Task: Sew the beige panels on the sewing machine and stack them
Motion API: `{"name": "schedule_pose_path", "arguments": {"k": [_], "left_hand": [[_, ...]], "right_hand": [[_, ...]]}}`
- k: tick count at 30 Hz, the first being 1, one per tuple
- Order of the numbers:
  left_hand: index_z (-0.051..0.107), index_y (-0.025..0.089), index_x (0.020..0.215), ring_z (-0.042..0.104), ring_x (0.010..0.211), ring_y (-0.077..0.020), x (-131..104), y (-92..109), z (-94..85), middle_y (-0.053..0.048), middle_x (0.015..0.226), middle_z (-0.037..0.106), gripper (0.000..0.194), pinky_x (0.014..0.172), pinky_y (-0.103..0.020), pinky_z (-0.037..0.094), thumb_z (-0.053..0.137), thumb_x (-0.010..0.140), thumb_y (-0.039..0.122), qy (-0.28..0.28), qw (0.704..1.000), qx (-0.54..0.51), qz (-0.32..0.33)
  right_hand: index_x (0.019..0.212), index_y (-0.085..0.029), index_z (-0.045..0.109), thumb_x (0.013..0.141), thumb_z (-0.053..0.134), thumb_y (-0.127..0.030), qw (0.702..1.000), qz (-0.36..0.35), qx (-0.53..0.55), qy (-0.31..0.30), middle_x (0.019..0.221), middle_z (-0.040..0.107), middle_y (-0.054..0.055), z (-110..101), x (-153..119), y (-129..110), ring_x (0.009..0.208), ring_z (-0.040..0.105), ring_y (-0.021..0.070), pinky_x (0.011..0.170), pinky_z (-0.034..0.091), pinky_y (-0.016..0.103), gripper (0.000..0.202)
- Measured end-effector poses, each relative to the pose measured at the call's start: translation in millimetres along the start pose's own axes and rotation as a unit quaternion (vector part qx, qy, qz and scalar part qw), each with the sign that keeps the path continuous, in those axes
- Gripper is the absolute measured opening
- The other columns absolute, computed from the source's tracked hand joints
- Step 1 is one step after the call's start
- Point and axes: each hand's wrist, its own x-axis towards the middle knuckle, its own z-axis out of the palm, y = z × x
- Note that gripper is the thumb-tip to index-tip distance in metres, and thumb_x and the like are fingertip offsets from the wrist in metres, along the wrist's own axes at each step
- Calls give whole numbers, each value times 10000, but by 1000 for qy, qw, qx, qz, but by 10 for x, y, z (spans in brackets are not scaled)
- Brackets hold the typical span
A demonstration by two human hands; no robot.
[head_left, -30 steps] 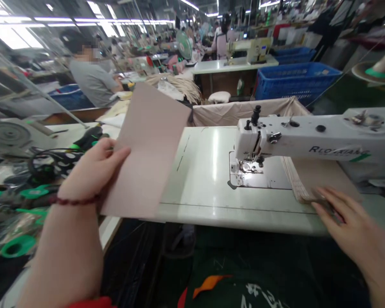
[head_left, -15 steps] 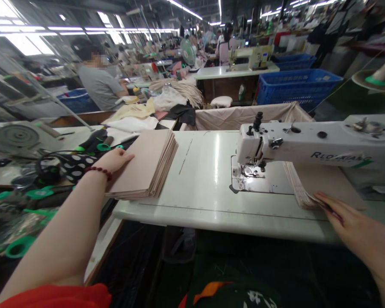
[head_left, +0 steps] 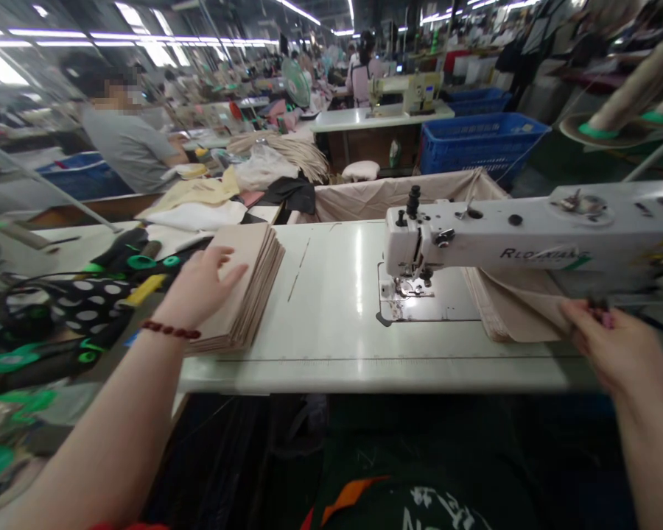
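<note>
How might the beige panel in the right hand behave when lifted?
The beige panel is probably bendable, not limp: its raised edge bows smoothly. It looks thin, so likely light. It may catch the sewing machine's arm hanging above.

At the right edge we see the sewing machine (head_left: 475, 234) cut off; below it, we cannot identify the dark item (head_left: 597, 304) in the right hand (head_left: 622, 346).
</note>
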Motion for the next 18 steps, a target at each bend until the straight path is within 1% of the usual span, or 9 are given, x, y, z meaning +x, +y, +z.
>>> {"name": "schedule_pose_path", "arguments": {"k": [2,4,6,8,10,12,14,16,18], "left_hand": [[500,199,1319,617,1072,-204,-302,638,216,-79,1248,607,397,902,-355,529,461,1002,435,-66,980,-140,125],[481,264,1360,634,1117,-201,-643,1332,510,-72,1341,577,372,905,-346,555,459,1007,381,-138,927,-235,259],[362,257,1471,503,1322,-243,-925,2003,830,-124,1494,435,522,1045,-397,496,527,979,316,-151,872,-277,373],[305,233,1509,363,1423,-253,-1074,2599,1115,-145,1555,335,677,1124,-381,429,629,921,318,-150,848,-294,415],[328,229,1499,268,1462,-251,-1082,3090,1329,-143,1569,306,666,1166,-383,365,633,917,337,-134,837,-311,430],[387,241,1460,246,1468,-256,-998,3460,1471,-127,1559,337,583,1183,-415,311,604,930,353,-113,832,-332,430],[433,237,1422,269,1461,-256,-886,3704,1560,-123,1539,376,502,1187,-435,273,562,951,349,-109,831,-349,420],[470,208,1391,291,1454,-255,-792,3837,1613,-138,1516,408,455,1194,-422,242,549,957,321,-119,829,-364,407],[528,178,1334,324,1438,-253,-732,3884,1639,-151,1470,465,397,1198,-393,228,557,953,283,-133,823,-383,398]], "right_hand": [[895,-112,738,788,666,-561,992,59,59,97,477,497,-7,-27,16,-103,376,404,126,445,330,312,467],[904,-124,746,789,682,-520,990,29,15,139,547,554,15,-73,-5,-224,455,454,131,499,359,300,417],[892,-152,753,815,676,-469,990,-55,-51,122,652,637,45,-115,-51,-334,549,521,139,569,395,278,335],[911,-166,747,862,641,-423,986,-132,-73,78,759,698,65,-130,-105,-414,625,576,142,624,423,252,282],[926,-175,736,897,607,-393,979,-180,-74,56,855,727,78,-118,-155,-463,704,623,152,673,445,240,255],[946,-185,723,925,570,-377,977,-198,-71,45,897,731,76,-105,-201,-494,756,646,164,710,462,251,246],[968,-194,711,943,544,-357,975,-210,-65,37,901,728,67,-124,-248,-523,770,653,168,722,475,264,235],[993,-201,706,945,547,-326,971,-224,-65,41,907,726,60,-192,-304,-559,770,656,164,719,483,264,208],[1009,-203,703,930,577,-296,969,-224,-74,74,901,726,57,-301,-376,-599,754,655,160,707,485,262,176]]}}
